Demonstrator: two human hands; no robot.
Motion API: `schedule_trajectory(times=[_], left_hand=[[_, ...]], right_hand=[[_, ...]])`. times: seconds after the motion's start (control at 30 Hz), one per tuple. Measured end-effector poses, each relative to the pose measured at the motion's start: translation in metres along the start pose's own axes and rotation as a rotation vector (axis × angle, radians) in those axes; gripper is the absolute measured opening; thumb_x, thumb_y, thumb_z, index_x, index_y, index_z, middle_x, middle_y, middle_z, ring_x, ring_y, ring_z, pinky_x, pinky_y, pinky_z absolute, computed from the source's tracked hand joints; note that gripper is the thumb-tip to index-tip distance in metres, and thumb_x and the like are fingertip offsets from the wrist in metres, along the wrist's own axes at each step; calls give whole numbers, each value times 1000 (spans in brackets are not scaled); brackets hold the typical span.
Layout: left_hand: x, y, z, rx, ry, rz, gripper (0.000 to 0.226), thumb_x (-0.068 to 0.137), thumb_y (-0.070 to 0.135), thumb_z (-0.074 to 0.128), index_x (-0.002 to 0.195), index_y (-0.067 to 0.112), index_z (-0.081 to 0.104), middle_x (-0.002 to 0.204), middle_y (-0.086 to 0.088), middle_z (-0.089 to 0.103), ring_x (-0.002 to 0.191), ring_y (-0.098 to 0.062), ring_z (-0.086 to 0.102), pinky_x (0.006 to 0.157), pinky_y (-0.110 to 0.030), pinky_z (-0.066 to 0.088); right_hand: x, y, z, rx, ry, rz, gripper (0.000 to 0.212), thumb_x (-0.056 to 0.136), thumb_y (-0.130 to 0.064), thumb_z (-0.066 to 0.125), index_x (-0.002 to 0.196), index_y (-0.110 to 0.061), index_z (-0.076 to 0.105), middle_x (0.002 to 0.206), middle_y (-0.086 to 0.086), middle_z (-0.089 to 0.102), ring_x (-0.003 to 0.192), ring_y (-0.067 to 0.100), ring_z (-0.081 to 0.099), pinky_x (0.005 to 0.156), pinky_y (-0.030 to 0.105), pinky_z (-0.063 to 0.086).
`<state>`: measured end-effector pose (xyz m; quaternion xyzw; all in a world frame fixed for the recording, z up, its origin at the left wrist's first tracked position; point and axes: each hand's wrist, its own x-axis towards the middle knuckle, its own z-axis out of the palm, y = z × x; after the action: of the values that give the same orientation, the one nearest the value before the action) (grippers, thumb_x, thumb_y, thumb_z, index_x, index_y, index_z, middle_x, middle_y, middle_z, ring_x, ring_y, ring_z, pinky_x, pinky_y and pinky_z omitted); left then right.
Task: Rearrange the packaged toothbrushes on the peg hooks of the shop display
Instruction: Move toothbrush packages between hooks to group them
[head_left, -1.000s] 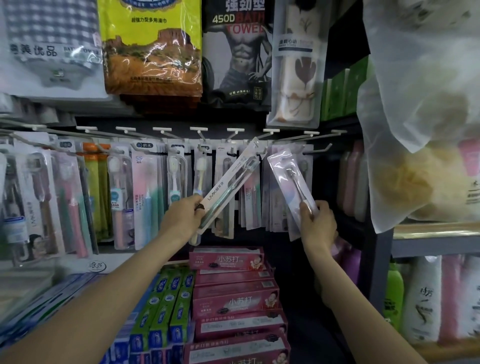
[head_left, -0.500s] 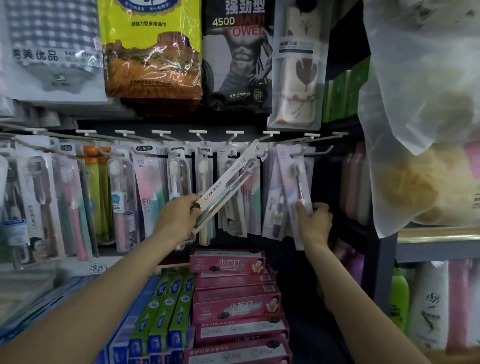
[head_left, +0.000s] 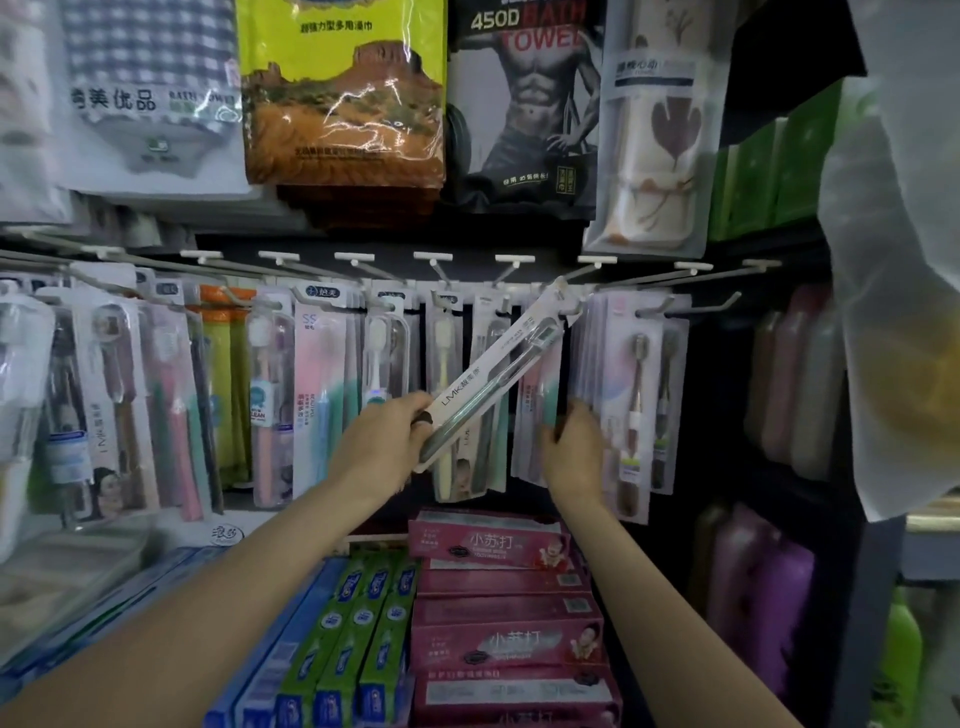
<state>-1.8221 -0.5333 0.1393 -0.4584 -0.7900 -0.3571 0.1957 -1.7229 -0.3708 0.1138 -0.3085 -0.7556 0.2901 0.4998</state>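
My left hand grips the lower end of a long white LMK toothbrush pack. The pack is tilted up to the right, and its top end reaches the peg hook tips at the middle of the row. My right hand is motion-blurred at the lower edges of the hanging packs just right of the white pack; whether it pinches one is unclear. A pink toothbrush pack hangs straight on a hook to the right of that hand. More packaged toothbrushes fill the hooks to the left.
Packaged towels hang above the hook rail. Stacked pink toothpaste boxes and green and blue ones lie below my arms. A big translucent bag hangs at the right, with bottles on dark shelves beside it.
My right hand let go of the pink pack, which now hangs straight on its hook, and moved left to the neighbouring packs. My left hand still holds the white pack at the same tilt.
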Motion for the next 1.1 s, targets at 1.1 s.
schedule_trajectory(times=[1.1], left_hand=[[-17,20,-3,-131,-74,2,21,92,9,53,111,7,61,105,-14,66,94,-27,62,79,-35,50]], right_hand=[[6,-23,-75,-197,-220,54,55,89,3,44,138,-21,36,121,12,56,101,29,55,77,29,44]])
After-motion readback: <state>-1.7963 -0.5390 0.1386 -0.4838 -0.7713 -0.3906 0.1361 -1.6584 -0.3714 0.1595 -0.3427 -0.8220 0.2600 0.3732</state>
